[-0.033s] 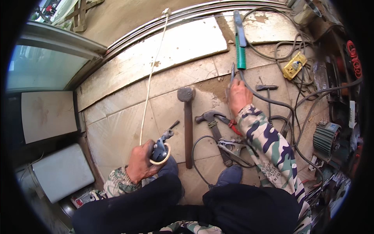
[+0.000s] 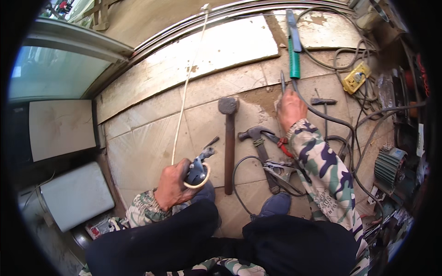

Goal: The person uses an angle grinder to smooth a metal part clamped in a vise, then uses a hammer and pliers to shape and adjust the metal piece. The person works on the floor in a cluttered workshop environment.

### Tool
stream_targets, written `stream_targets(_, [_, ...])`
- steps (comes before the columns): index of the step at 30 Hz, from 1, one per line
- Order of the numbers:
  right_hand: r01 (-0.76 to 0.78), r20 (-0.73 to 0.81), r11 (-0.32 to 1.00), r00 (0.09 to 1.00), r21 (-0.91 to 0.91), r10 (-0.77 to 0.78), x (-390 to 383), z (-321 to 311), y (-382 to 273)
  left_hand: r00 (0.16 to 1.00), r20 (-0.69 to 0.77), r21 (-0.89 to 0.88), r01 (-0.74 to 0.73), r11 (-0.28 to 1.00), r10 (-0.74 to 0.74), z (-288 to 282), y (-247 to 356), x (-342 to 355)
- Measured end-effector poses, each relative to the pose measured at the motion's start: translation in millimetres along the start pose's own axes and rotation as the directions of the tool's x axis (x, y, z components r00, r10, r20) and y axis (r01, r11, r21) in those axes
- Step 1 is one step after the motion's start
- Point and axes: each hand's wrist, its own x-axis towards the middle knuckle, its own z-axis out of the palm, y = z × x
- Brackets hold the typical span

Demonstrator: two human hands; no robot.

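Note:
My left hand (image 2: 174,186) is closed around a small grey-blue metal fitting (image 2: 197,171), low over the floor and left of centre. A cream cord (image 2: 183,103) runs from the far edge down to this hand, and a cream loop curves round the fitting. Farther right, my right hand (image 2: 292,109) is closed at the near end of a slim, pointed metal tool (image 2: 283,82); the fingers hide its lower part. Just beyond lies a green-handled welding electrode holder (image 2: 294,60). Between my hands are a sledgehammer (image 2: 229,142) and a claw hammer (image 2: 262,152).
Red-handled pliers (image 2: 282,143) and a metal clamp (image 2: 280,169) lie by the claw hammer. A chipping hammer (image 2: 324,102), tangled cables and a yellow socket box (image 2: 357,78) are on the right, with a finned green motor (image 2: 389,164). White boards (image 2: 221,48) lie beyond.
The whole scene sits slightly farther right and higher in the view. Both hands keep their holds, with little movement relative to the things around them.

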Motion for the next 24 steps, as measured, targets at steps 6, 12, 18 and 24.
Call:
stream_targets(6, [-0.158,0.142,0.517,0.987,0.842,0.069,-35.0,-76.9,-4.1,1.000,0.015,-0.015,-0.003,1.000,0.004,1.1,4.6,3.9])
stream_targets(12, [-0.309,0.292,-0.107,0.945,0.945,-0.149,-62.6,-132.6,-31.2,1.000,0.028,0.009,-0.014,1.000,0.014,12.0,2.4,3.4])
stream_targets(18, [-0.330,0.285,-0.199,0.932,0.923,-0.223,-66.5,-130.1,-50.6,0.998,0.058,0.053,0.027,0.998,-0.030,7.8,13.8,1.6])
stream_targets(24, [-0.328,0.297,-0.121,0.930,0.937,-0.216,-67.6,-130.5,-53.0,0.998,0.068,0.017,-0.005,1.000,0.004,13.9,8.4,4.4])
